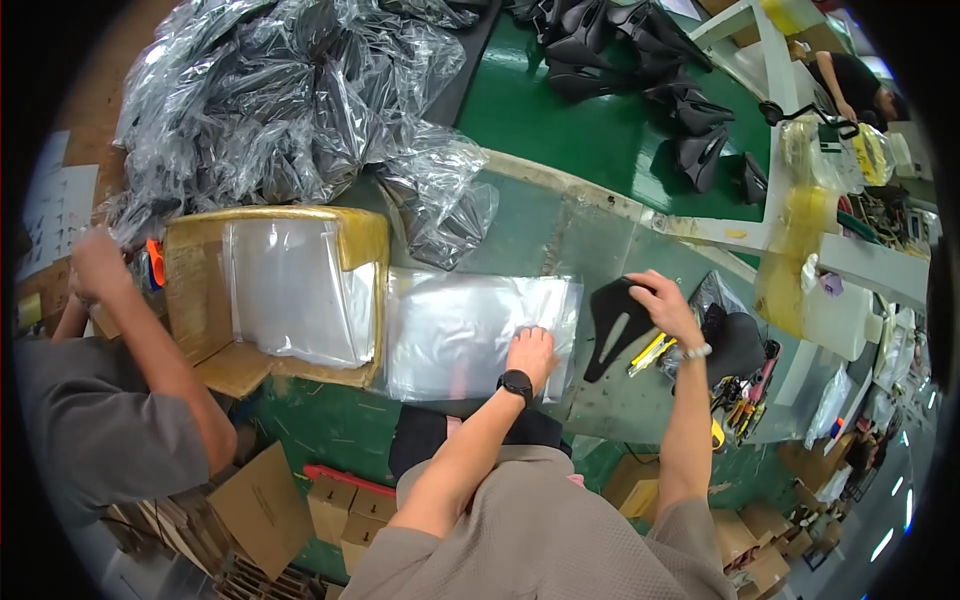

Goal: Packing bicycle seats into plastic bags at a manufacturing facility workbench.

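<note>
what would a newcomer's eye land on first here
Probably the big heap of shiny plastic at upper left. Next, likely the black parts scattered over the green surface at upper right, then the slotted black piece in the right grip, beside flat clear bags.

- Upper left: blocked by plastic-wrapped parts (290, 110).
- Left of centre: barred by an open carton (362, 240).
- Centre: room is left on the worktop (600, 245) above the clear bags (445, 325).
- Right: obstructed by tools (743, 412).

Head-worn fisheye view, looking steeply down — the wearer's torso (550, 525) close at lower centre, the workbench (625, 405) farther off, mid-frame.
</note>
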{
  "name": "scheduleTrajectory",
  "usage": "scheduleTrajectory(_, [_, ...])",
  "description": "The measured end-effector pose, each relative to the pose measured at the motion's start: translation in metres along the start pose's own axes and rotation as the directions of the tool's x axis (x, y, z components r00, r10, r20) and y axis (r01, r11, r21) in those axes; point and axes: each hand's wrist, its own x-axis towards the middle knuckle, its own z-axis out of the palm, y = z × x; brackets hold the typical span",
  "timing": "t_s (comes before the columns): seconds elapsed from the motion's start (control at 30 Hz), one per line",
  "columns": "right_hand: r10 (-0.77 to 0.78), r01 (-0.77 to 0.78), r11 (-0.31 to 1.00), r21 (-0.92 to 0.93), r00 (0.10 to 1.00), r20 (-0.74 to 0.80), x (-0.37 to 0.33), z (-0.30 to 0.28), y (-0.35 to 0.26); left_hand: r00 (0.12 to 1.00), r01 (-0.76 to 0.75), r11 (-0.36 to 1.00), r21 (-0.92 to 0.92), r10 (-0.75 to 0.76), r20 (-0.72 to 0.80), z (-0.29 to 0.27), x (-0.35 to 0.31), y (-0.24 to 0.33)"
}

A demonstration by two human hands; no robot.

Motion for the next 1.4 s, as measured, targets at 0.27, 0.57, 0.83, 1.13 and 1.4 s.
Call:
scheduleTrajectory(0.27, [0.123,-0.2,0.98,-0.015,0.656,-0.744,-0.03,0.088,0.073,1.0,-0.021,0.95,-0.313,0.022,0.001,-0.019,-0.015,-0.011])
scheduleTrajectory(0.57, [0.404,-0.043,0.442,0.896,0.901,-0.156,-0.069,0.161,0.101,0.923,0.369,0.594,-0.715,-0.141,0.359,0.014,-0.024,-0.044])
scheduleTrajectory(0.83, [0.294,0.061,0.412,0.909,0.935,-0.196,-0.09,0.164,0.055,0.935,0.355,0.494,-0.794,-0.182,0.305,0.003,-0.02,-0.019])
scheduleTrajectory(1.13, [0.361,0.053,0.731,0.68,0.816,-0.452,-0.071,0.199,0.045,0.852,0.406,0.224,-0.886,-0.444,0.278,-0.022,-0.027,-0.04])
scheduleTrajectory(1.4, [0.201,0.053,0.816,0.576,0.908,-0.368,-0.125,0.169,-0.006,0.836,0.421,0.127,-0.898,-0.44,0.329,-0.035,-0.02,-0.052])
